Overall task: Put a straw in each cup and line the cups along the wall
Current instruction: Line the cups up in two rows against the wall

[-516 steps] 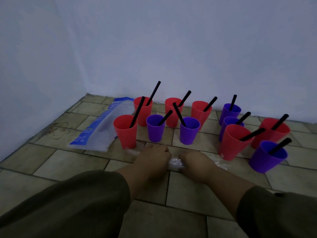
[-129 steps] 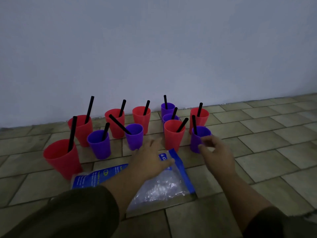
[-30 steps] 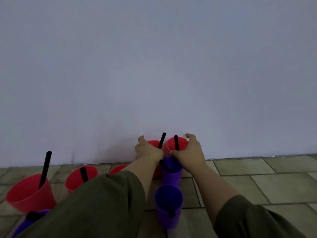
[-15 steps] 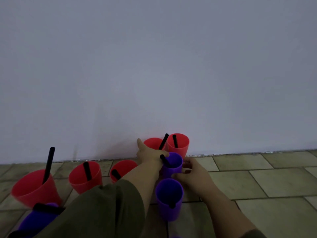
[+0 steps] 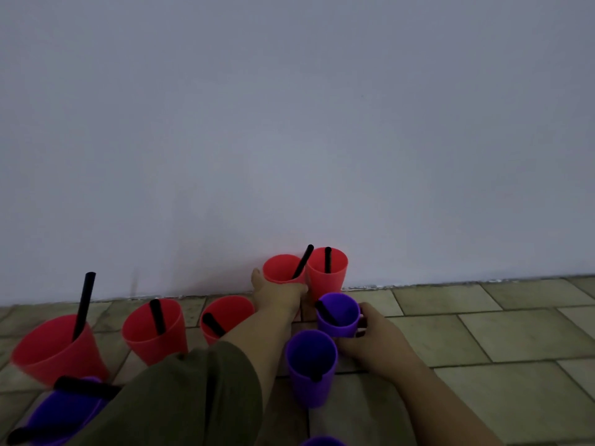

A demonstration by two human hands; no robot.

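Head view: left fingers (image 5: 297, 288) grip red cup (image 5: 280, 268), straw (image 5: 302, 263) leaning right; right fingers (image 5: 365, 317) wrap purple cup (image 5: 341, 323).

Nothing readable is showing in this view: no text, label, brand, number or sign; each red cup (image 5: 280, 268), each purple cup (image 5: 341, 326) and each black straw (image 5: 85, 304) is showing only plain colour; the wall (image 5: 289, 123) and the floor tiles (image 5: 515, 329) are showing no lettering either.
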